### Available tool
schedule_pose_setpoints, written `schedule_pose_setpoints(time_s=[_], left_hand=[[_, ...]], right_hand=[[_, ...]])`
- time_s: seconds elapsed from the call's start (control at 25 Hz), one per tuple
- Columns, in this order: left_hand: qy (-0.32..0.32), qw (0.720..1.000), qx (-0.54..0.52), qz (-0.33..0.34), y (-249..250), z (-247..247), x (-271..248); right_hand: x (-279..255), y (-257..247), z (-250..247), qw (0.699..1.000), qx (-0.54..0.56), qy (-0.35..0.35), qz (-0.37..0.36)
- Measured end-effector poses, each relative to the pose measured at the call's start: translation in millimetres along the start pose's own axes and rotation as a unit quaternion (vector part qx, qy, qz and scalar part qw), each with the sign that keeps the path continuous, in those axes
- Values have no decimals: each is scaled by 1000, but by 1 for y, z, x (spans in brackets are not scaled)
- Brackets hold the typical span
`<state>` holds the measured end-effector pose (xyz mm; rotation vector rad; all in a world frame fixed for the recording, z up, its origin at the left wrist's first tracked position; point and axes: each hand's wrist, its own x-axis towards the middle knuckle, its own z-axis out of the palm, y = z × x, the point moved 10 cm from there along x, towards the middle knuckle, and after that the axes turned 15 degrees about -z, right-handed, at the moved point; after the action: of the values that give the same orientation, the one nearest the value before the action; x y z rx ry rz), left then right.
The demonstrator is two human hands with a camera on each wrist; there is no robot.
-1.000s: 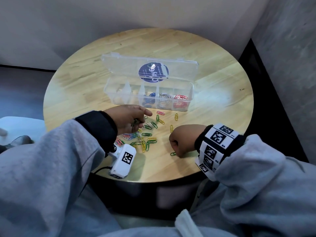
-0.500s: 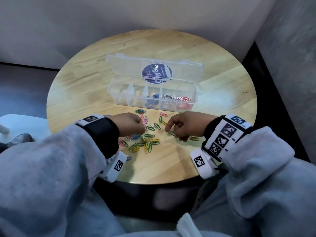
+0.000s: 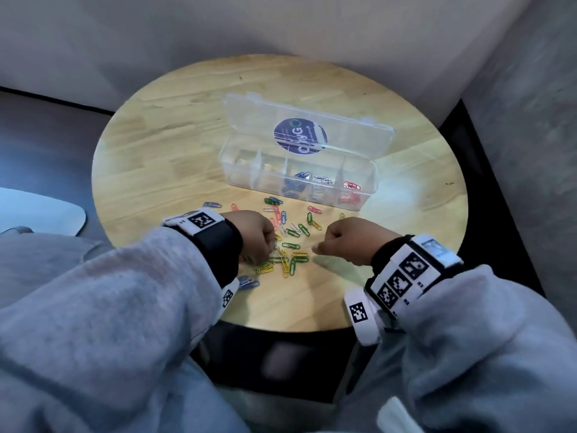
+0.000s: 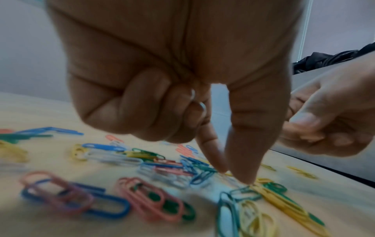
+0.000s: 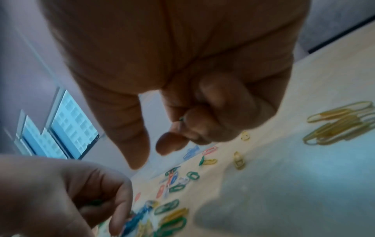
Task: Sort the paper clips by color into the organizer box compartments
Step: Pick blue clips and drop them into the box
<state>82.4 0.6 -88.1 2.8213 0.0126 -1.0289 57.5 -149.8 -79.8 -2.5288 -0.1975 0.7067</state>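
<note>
A clear organizer box [image 3: 237, 170] stands open at mid-table, with blue [image 3: 295, 182], white [image 3: 323, 179] and red clips [image 3: 351, 190] in its right compartments. Loose paper clips [image 3: 288, 245] of mixed colors lie in front of it. My left hand [image 4: 233, 176] keeps white clips [image 4: 192, 96] in its curled fingers, while thumb and forefinger touch down on the pile. My right hand [image 5: 154, 155] hovers just right of the pile, a green clip [image 5: 181, 119] tucked in its curled fingers, thumb and forefinger slightly apart.
The round wooden table [image 3: 162, 170] sits in a corner between walls. Its front edge [image 3: 281, 326] is close to my wrists. A small bunch of yellow clips [image 5: 341, 123] lies apart, to the right of the right hand.
The left hand turned palm-down and lowered its fingertips onto the pile. The right hand came from the front edge up to the pile, then curled its fingers in.
</note>
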Motion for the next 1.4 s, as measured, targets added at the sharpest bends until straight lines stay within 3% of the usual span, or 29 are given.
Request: schedule_pose_setpoints(time_s=[0.28, 0.56, 0.76, 1.4], left_hand=[[29, 994, 95, 44, -2, 8, 2], [37, 995, 71, 65, 2, 8, 7], [67, 993, 52, 76, 12, 0, 5], [76, 995, 57, 26, 23, 12, 4]], right_hand=[[1, -24, 19, 996, -71, 42, 22], [11, -27, 25, 988, -146, 38, 21], [12, -20, 19, 991, -124, 49, 9], [21, -28, 35, 991, -136, 13, 13]])
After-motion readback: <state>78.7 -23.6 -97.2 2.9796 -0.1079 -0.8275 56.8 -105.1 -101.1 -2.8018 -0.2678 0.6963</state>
